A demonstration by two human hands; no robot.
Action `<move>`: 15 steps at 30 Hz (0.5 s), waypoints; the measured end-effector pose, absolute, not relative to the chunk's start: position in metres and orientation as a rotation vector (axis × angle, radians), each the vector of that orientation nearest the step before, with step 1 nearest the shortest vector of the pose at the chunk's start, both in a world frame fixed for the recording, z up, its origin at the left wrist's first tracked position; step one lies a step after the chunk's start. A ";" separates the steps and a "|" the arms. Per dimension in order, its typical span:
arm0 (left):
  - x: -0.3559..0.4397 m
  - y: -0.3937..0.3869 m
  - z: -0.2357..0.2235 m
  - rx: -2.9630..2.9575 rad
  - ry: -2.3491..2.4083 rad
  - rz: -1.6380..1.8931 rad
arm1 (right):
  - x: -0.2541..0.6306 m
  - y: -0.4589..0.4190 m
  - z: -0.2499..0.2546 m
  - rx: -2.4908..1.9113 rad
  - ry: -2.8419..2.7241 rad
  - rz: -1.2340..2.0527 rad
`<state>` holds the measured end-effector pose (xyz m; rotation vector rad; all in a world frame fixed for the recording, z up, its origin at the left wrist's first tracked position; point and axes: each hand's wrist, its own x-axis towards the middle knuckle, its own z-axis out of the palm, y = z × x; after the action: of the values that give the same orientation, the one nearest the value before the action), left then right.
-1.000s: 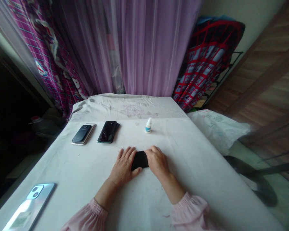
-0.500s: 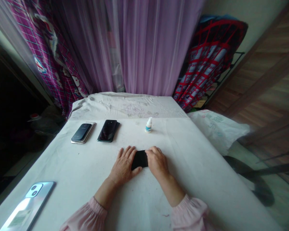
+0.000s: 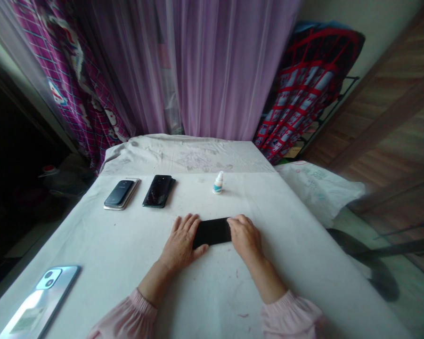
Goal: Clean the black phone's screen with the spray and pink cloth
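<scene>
The right hand (image 3: 246, 238) has moved right, so more of the black phone (image 3: 212, 232) shows. This phone lies on the tabletop (image 3: 297, 263) between both hands. The left hand (image 3: 181, 242) spreads over one end, thumb apart from fingers. The right hand's fingers curl close at the other; I can't tell if they pinch it. Both hands hide its ends. Past it are a small bottle (image 3: 217, 183) and two phone piles (image 3: 158, 190).

Both arms (image 3: 154, 285) reach over the table (image 3: 314, 263), with pink sleeves (image 3: 130, 314) ending before the bare wrists (image 3: 167, 267). The left hand (image 3: 181, 242) lies palm down, fingers pointing to the table's far edge, thumb (image 3: 200, 251) sticking out toward the right hand (image 3: 246, 237). That hand, nearer the table's right edge, has bent fingers (image 3: 238, 220).
</scene>
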<state>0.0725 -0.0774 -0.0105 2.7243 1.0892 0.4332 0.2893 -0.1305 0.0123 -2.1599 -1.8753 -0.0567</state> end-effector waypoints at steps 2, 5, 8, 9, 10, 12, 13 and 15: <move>0.073 -0.078 -0.010 2.725 1.093 0.427 | 0.281 -0.134 0.012 -2.116 -1.904 -0.069; 0.072 -0.078 -0.011 2.722 1.090 0.441 | 0.268 -0.147 0.008 -1.993 -1.972 -0.067; 0.072 -0.077 -0.012 2.717 1.083 0.440 | 0.262 -0.160 0.004 -1.901 -1.991 -0.064; 0.072 -0.077 -0.012 2.714 1.081 0.429 | 0.262 -0.162 0.003 -1.887 -1.988 -0.063; 0.072 -0.076 -0.012 2.711 1.078 0.415 | 0.263 -0.163 0.003 -1.882 -1.985 -0.060; 0.071 -0.076 -0.011 2.707 1.069 0.397 | 0.267 -0.159 0.003 -1.897 -1.974 -0.050; 0.071 -0.076 -0.011 2.706 1.065 0.398 | 0.269 -0.154 0.004 -1.918 -1.965 -0.043; 0.071 -0.076 -0.010 2.706 1.055 0.406 | 0.274 -0.141 0.007 -1.980 -1.931 -0.034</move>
<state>0.0709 -0.0755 -0.0098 2.7064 1.0549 0.4057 0.2742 -0.1412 0.0071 -1.9800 -1.9313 -0.0343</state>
